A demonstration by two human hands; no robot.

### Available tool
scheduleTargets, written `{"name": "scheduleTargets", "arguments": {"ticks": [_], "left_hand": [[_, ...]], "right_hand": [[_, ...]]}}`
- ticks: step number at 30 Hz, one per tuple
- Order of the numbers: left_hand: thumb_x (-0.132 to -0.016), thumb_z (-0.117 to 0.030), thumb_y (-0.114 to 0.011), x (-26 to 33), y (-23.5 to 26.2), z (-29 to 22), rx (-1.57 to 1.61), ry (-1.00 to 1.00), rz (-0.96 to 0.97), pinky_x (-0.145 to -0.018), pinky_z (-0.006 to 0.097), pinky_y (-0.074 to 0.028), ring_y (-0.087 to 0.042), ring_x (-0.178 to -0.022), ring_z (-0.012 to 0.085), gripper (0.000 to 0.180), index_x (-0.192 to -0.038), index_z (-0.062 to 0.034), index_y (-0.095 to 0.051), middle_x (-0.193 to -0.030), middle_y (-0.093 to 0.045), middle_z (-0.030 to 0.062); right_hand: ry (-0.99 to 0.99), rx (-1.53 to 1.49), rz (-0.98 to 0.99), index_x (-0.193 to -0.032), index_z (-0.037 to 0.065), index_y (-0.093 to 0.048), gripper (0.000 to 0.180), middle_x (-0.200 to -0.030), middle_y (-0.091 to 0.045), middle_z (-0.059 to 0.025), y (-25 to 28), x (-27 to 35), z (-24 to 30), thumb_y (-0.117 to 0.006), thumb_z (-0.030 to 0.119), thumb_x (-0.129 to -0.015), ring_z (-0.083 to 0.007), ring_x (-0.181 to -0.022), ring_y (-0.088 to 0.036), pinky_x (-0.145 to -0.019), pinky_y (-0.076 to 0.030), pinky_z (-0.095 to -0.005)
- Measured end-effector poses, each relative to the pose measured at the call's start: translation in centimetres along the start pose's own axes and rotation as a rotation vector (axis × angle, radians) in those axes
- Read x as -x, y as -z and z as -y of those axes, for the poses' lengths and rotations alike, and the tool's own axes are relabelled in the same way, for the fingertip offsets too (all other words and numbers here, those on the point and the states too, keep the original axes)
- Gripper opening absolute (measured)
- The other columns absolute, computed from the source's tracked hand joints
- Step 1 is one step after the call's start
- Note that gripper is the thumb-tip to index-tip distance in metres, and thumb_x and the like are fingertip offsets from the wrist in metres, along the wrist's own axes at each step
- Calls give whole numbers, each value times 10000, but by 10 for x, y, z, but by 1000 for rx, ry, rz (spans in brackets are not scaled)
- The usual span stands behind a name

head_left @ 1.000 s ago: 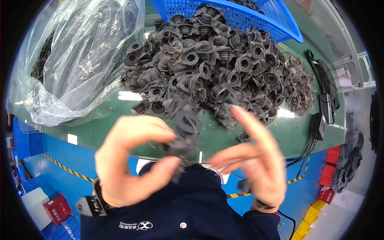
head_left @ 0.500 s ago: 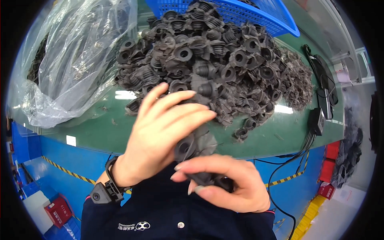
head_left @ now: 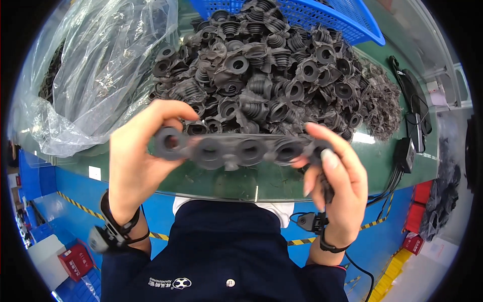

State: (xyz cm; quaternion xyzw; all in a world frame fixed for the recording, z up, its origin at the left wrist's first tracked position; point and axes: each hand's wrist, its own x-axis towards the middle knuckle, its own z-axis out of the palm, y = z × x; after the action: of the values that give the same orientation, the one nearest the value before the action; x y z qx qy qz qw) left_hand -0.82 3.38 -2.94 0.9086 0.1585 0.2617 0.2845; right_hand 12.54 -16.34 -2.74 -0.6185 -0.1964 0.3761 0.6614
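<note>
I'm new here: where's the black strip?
The strip is central in the head view, between left hand and right hand, at the lower edge of the pile.

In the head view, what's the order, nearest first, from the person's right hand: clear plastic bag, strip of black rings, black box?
1. Strip of black rings: its right end is in the right hand.
2. Black box: off to the right.
3. Clear plastic bag: farthest, upper left.
</note>
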Motion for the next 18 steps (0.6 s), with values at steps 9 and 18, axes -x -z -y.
{"name": "scheduleTargets", "arguments": {"ticks": [9, 18], "left_hand": [[-727, -20, -543, 1, -13, 1, 377, 105, 16, -569, 213, -384, -477, -643, 102, 92, -793, 38, -516, -752, -498, 45], [-619, 22, -576, 6, -25, -30, 262, -27, 132, -550, 254, -407, -533, -626, 156, 163, -780, -5, -569, -691, -564, 81]], "right_hand": [[12, 316, -186, -1113, 22, -499, 329, -983, -561, -112, 4, -7, 0, -533, 82, -791, -106, -719, -547, -562, -428, -193], [637, 686, 75, -974, -25, -563, 382, -980, -571, -145, -30, -13, -18, -649, 42, -608, -255, -926, -536, -853, -390, -349]]}}
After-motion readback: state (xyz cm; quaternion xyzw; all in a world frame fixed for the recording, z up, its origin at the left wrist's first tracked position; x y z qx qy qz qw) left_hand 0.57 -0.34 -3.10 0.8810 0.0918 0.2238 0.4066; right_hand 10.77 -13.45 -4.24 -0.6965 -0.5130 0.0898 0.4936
